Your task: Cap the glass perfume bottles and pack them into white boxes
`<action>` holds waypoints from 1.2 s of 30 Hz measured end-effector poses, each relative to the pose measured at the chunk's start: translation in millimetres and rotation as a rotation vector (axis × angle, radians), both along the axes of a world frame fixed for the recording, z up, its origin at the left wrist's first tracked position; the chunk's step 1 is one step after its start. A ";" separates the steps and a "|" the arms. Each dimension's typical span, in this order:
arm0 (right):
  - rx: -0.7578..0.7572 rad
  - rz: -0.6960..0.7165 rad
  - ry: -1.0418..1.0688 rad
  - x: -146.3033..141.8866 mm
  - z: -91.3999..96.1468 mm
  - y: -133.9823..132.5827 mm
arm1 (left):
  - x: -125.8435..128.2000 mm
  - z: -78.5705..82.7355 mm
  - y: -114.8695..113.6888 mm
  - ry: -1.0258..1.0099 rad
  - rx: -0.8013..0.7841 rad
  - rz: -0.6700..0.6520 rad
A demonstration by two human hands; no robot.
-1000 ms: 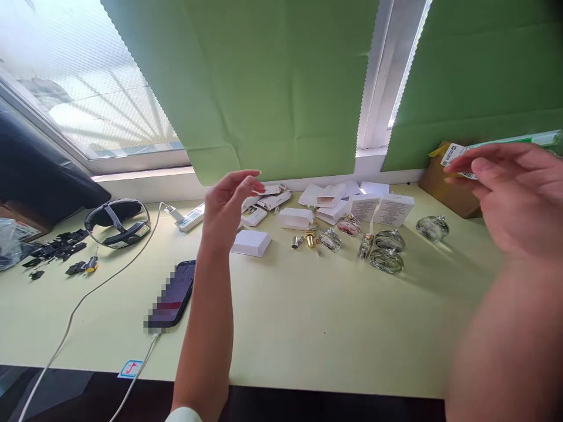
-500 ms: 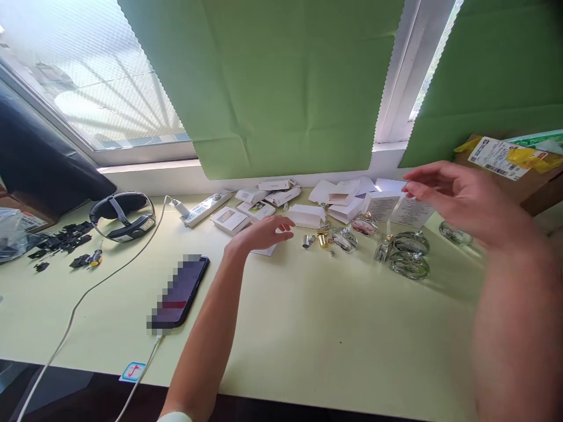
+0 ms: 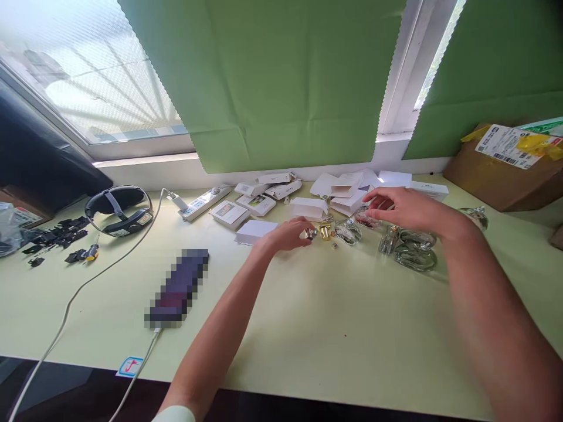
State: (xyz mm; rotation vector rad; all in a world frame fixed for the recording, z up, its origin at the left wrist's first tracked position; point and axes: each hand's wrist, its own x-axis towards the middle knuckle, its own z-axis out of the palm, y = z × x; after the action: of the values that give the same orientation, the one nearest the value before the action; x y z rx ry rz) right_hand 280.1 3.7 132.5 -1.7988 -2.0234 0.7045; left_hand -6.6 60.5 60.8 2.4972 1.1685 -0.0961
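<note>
My left hand (image 3: 288,234) is low over the table, thumb and fingers apart around a small silver cap (image 3: 310,234); whether they touch it I cannot tell. Just right of that cap stands a gold cap (image 3: 325,231), with a tiny metal piece (image 3: 335,246) in front. A clear glass bottle (image 3: 348,232) lies beside them. My right hand (image 3: 398,206) hovers with fingers apart near another glass bottle (image 3: 366,218), which it partly hides. Several more bottles (image 3: 416,256) are grouped beneath the right wrist.
Opened white boxes (image 3: 308,208) and small printed boxes (image 3: 229,214) lie along the back. Left are a power strip (image 3: 204,203), a headset (image 3: 118,211), a screwdriver (image 3: 92,252), and a phone (image 3: 178,290) on a cable. A cardboard box (image 3: 505,170) sits at right.
My left hand has moved right to the silver cap, uncovering a white box. My right hand has swung left and lower, toward the bottles. The view has shifted slightly.
</note>
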 end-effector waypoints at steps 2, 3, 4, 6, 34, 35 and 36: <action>0.010 -0.001 0.012 -1.0 0.2 -0.4 | -6.8 7.6 0.7 0.035 -0.009 0.044; 0.020 -0.008 0.020 -0.3 0.6 -0.8 | -13.5 12.3 1.8 0.046 -0.009 0.077; 0.028 -0.017 0.027 0.9 1.1 -1.3 | -21.8 17.2 3.2 0.062 -0.011 0.125; 0.041 -0.042 0.033 3.3 2.9 -2.8 | -40.8 25.7 6.4 0.102 -0.014 0.200; 0.022 0.097 0.036 -4.9 7.9 -9.3 | -88.6 -11.2 43.1 0.156 0.148 0.652; 0.020 0.104 0.035 -4.7 7.8 -9.1 | -88.9 -12.5 43.7 0.162 0.145 0.655; 0.019 0.108 0.035 -4.6 7.8 -8.9 | -89.4 -14.1 44.3 0.167 0.141 0.655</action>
State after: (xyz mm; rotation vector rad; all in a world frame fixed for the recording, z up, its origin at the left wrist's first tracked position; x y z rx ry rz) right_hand 275.6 -5.2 140.3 -1.6651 -2.1100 0.7395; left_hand -96.0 104.8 46.7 2.1150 2.0593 -0.0442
